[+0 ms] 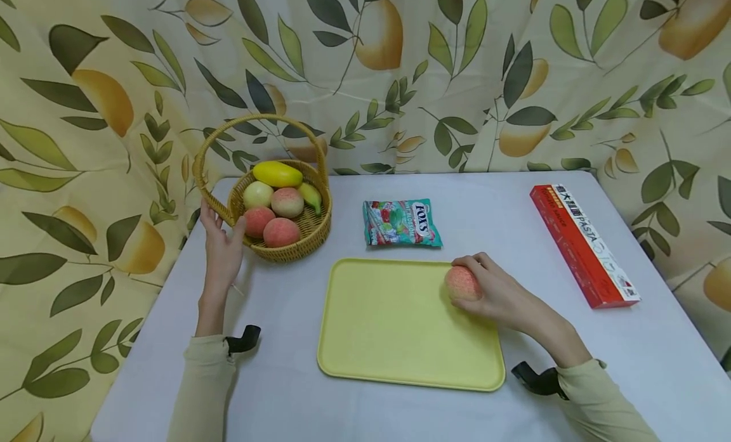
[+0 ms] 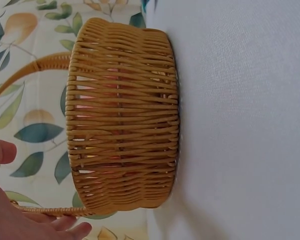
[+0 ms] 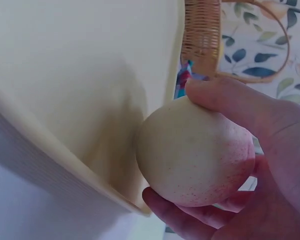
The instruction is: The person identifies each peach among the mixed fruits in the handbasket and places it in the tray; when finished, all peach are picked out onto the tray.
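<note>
At the table's left, a wicker basket (image 1: pixel 308 229) with a tall arched handle holds several fruits: peaches (image 1: pixel 282 233), a pale round fruit (image 1: pixel 258 195), a yellow oblong fruit (image 1: pixel 277 174) and a banana (image 1: pixel 310 196). My left hand (image 1: pixel 223 255) is at the handle's near left base, thumb spread; in the left wrist view its fingers (image 2: pixel 65 223) lie beside the handle, thumb apart from it. Over the right part of a yellow tray (image 1: pixel 394 328), my right hand (image 1: pixel 499 296) grips a peach (image 3: pixel 190 150) between thumb and fingers. Whether the peach touches the tray I cannot tell.
A teal FOX'S candy bag (image 1: pixel 401 222) lies behind the tray. To the right is a long red pasta box (image 1: pixel 582 248), set at a slant. A white cloth (image 1: pixel 285 378) covers the table, and a leaf-patterned curtain (image 1: pixel 388 131) hangs behind it.
</note>
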Demonstrator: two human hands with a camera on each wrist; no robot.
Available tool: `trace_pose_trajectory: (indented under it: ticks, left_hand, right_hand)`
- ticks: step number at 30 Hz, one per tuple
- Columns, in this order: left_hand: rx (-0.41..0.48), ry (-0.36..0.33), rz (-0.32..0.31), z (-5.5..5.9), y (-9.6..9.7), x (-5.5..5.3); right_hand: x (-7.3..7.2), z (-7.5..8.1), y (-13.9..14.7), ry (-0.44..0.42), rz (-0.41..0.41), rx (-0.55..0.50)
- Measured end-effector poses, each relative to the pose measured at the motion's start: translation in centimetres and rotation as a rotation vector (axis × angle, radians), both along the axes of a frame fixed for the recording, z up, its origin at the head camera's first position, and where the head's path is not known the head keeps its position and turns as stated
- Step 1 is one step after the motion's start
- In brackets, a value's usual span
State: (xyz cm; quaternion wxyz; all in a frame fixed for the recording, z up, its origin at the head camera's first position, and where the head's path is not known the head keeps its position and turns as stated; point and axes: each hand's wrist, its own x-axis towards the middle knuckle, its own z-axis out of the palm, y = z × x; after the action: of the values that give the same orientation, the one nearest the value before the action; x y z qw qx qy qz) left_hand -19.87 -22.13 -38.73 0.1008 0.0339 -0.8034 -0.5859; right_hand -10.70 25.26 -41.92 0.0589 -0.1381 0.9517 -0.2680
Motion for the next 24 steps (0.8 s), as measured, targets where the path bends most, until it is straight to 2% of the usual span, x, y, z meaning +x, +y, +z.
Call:
trace_pose_trajectory:
  ticks: [8,24]
  left_hand:
    - [-0.004,0.013,-0.001,-0.40,-0.34,-0.04]
    - [0.011,0.049,-0.013,-0.74,-0.66,-0.20]
  right_hand:
    - [-0.46,-0.47,-0.29,-0.040,-0.013,0.007]
    - [-0.95,-0.05,-0.29,-0.088,-0.026,0.042]
